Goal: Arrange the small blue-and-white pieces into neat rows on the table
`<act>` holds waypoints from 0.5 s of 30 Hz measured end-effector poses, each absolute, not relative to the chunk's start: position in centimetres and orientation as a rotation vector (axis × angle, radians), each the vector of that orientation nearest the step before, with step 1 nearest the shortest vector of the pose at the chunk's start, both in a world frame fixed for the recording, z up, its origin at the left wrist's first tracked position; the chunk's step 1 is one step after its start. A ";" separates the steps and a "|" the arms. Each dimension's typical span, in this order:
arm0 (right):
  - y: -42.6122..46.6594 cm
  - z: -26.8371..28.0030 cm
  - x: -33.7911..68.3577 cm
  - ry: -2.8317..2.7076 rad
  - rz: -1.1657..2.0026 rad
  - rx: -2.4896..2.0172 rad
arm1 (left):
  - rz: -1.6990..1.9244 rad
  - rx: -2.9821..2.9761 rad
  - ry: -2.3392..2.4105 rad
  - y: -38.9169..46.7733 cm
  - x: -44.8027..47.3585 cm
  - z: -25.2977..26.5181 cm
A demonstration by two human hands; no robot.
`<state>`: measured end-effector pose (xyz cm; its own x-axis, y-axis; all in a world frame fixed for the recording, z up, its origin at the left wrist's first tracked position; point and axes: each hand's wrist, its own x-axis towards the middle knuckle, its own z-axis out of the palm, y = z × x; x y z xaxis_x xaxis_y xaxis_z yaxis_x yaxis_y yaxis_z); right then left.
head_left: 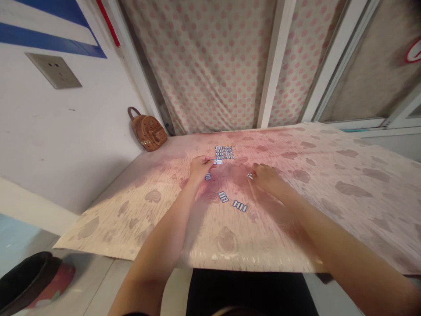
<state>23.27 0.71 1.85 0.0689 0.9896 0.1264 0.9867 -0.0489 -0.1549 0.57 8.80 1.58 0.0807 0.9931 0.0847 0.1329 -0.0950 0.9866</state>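
My left hand [199, 168] is closed, fingertips pinching a small white piece with blue edges [217, 162]. It is just below a neat block of similar blue-and-white pieces [224, 152] laid in two columns. To the right, my right hand [265, 176] has its fingers curled together at another small blue-edged white piece [250, 175], partly hidden by the fingers. Beside my left wrist lies a small striped group [208, 176]. Nearer to me are two more striped groups, one slanting [223, 196] and one to its right [240, 206]. Any print on them is too small to read.
A patterned pinkish cloth covers the table [164, 228]. At its back left corner a small brown backpack-shaped bag [149, 132] leans by the wall. A dotted curtain [210, 66] hangs behind the table. A dark-rimmed bin [36, 281] stands on the floor at left.
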 end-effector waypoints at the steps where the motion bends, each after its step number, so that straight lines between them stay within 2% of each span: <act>1: 0.9 1.9 23.4 -1.990 0.043 -2.078 | 1.147 1.407 1.188 8.6 0.7 1.7; 8: 0.8 3.1 22.3 -1.874 0.196 -1.478 | 1.053 1.407 1.090 7.2 2.4 2.1; 15: 0.3 3.1 21.6 -1.857 0.182 -1.392 | 0.978 1.555 0.948 5.5 3.6 2.5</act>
<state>21.59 0.28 3.09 -0.0837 0.8614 0.5009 0.7477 0.3866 -0.5398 3.59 5.53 2.52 0.3590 0.9253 0.1221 0.0931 -0.1657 0.9818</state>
